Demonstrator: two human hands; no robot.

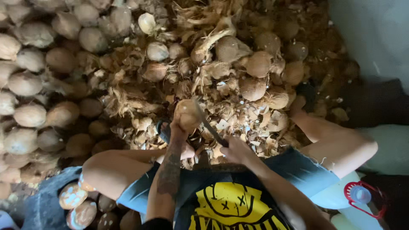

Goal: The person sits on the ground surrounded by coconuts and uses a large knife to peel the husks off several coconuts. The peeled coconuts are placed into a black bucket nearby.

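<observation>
Far left: a pile of husked coconuts (30, 81) is lying heaped on the floor, well apart from the work; nearer the person's left knee, a dark sack (47, 204) is holding several pared coconuts (79, 206), touching one another; a roll from either heap toward the feet is a minor trip hazard.

Centre left: the left hand (181, 127) is gripping a coconut (187, 114) from below, fingers curled round its lower half, holding it up between the knees above the littered husk; the thumb and fingertips are sitting just beside the point where the blade is meeting the shell.

Centre: the knife (211, 127) is resting edge-on against the coconut's right side, running down and right to the handle; the right hand (236, 149) is clenched round that handle.

Judgement of risk: the shell is round and fibrous, so the blade could be glancing off rather than biting; a glance would be carrying the edge toward the left fingers or wrist, or down onto the bare thighs; the coconut is unsupported by any surface, so a twist in the grip would be causing the same.

Right: loose husk scraps (255, 115) are covering the floor round the right foot (298, 104), giving poor footing; a clear bottle with red cap ring (362, 196) is standing near the right thigh, apart from the blade.
</observation>
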